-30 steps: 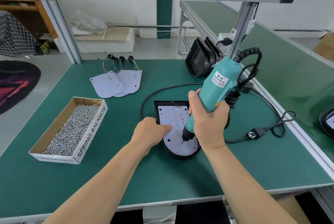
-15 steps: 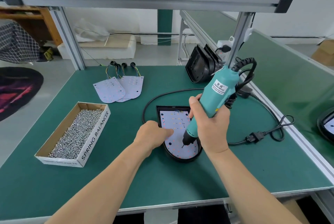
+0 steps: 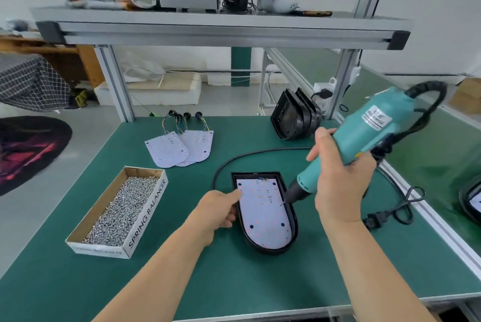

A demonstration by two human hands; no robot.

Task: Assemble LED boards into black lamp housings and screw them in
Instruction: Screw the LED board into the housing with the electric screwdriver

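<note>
A black lamp housing [image 3: 293,220] lies flat on the green bench with a white LED board [image 3: 263,213] seated inside it. My left hand [image 3: 217,211] rests against the housing's left rim, one finger pointing onto the board. My right hand [image 3: 339,183] grips a teal electric screwdriver [image 3: 364,137], tilted, its bit tip just over the board's right edge. Spare LED boards [image 3: 179,148] with wired connectors lie at the back. A cardboard box of screws [image 3: 122,211] sits to the left. Empty black housings [image 3: 295,120] lean stacked at the back right.
The screwdriver's black cable [image 3: 400,204] loops around the housing and ends in a plug on the right. Aluminium frame posts [image 3: 114,82] stand at the bench's back corners under a shelf. Another housing [image 3: 471,199] shows on the neighbouring bench at far right.
The screwdriver has lifted off the lower part of the board and swung right, tilting more steeply. My left hand has eased off the board towards the rim. The camera has tipped upward.
</note>
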